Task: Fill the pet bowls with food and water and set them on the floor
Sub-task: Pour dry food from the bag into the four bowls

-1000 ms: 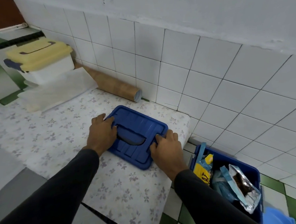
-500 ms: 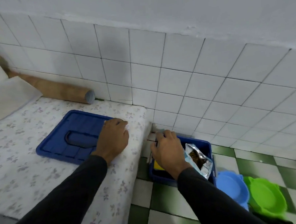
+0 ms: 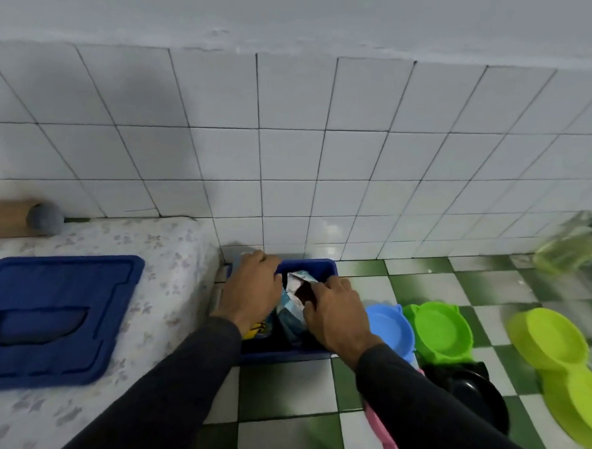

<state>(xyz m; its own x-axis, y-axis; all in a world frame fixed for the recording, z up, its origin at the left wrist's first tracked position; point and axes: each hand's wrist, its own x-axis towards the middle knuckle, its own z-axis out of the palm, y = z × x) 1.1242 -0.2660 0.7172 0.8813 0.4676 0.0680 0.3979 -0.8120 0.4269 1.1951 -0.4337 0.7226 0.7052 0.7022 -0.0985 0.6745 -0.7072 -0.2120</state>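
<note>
- Green-and-white checkered floor (image 3: 286,389) under a white tiled wall; blue bin (image 3: 310,270) stands against it
- Both hands in the bin: right hand (image 3: 337,316) fingers pinch the foil food bag (image 3: 299,286), left hand (image 3: 250,292) fingers curl over the rim
- Blue bowl (image 3: 391,329), green bowl (image 3: 442,331), lime double bowl (image 3: 566,375) sit on the floor right of the bin
- Blue lid (image 3: 52,319) lies on the counter (image 3: 173,265)

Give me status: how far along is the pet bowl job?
Early. Done: the blue lid is off and lies on the counter, so the blue bin on the floor is open. In hand: the right hand pinches the silver food bag inside the bin; the left hand rests on the bin's rim. Left: the blue bowl, green bowl, black bowl and lime double bowl look empty; no food or water in them yet.
</note>
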